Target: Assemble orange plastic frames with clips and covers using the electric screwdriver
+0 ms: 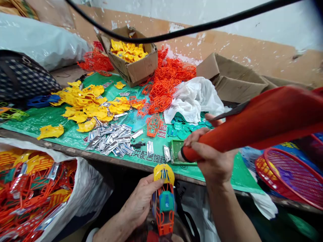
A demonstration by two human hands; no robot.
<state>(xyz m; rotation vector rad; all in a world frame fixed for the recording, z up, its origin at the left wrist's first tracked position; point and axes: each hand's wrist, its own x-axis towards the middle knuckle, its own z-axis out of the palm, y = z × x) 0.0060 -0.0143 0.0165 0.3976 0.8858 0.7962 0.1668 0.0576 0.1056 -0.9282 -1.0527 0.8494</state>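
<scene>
My left hand (140,203) grips a partly built toy (164,201) near my lap: an orange frame with a yellow front piece and a teal block in its middle. My right hand (207,153) is closed round the narrow end of a long red-orange tool (257,126) that runs up to the right, its tip over a small green grid piece (176,149) at the table's front edge. Loose silver metal strips (111,139) lie on the green sheet (40,117) left of that hand.
Yellow shells (85,106), orange frames (166,82), teal pieces (181,126) and a white bag (194,97) lie on the table. An open carton (135,69) holds yellow parts. A sack of assembled toys (32,191) sits lower left; red mesh baskets (292,176) right.
</scene>
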